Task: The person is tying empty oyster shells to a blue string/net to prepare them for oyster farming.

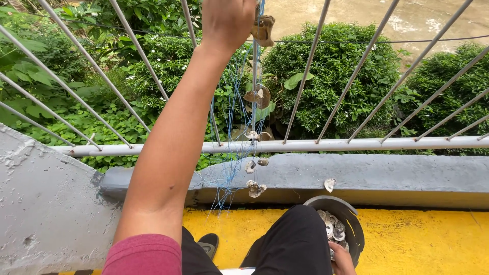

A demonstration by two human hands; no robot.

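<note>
Nearest the camera, the person's black-trousered knees and one dark shoe (208, 243) rest on a yellow-painted floor strip (417, 239). Beside the right knee stands a dark round bucket (351, 214) with pale oyster shells (333, 229) heaped inside; the right hand (342, 259) sits at the bucket's near edge, just touching or beside the shells, mostly cut off by the frame, so whether its fingers are apart or closed cannot be told. Just beyond the yellow strip runs a grey concrete curb (397, 173), with a single loose shell (329, 184) lying on its face. A white metal railing (356, 144) rises from the curb, its slanted bars crossing the whole view and standing between the person and the greenery outside. Blue twine (232, 168) hangs in a loose tangle against the bars, trailing down to the curb, and threaded shells hang along it: a cluster low down (254, 188), a pair at the lower rail (253, 135), another larger one midway (259, 97). The left arm, in a maroon sleeve (145, 254), stretches up along the bars; the left hand (226, 20) is at the top, fingers curled together around the twine, with the topmost strung shell (263, 29) just beside its fingertips. Past the railing lie dense green bushes (331, 76) and, farther off, a pale sandy ground (407, 20).
</note>
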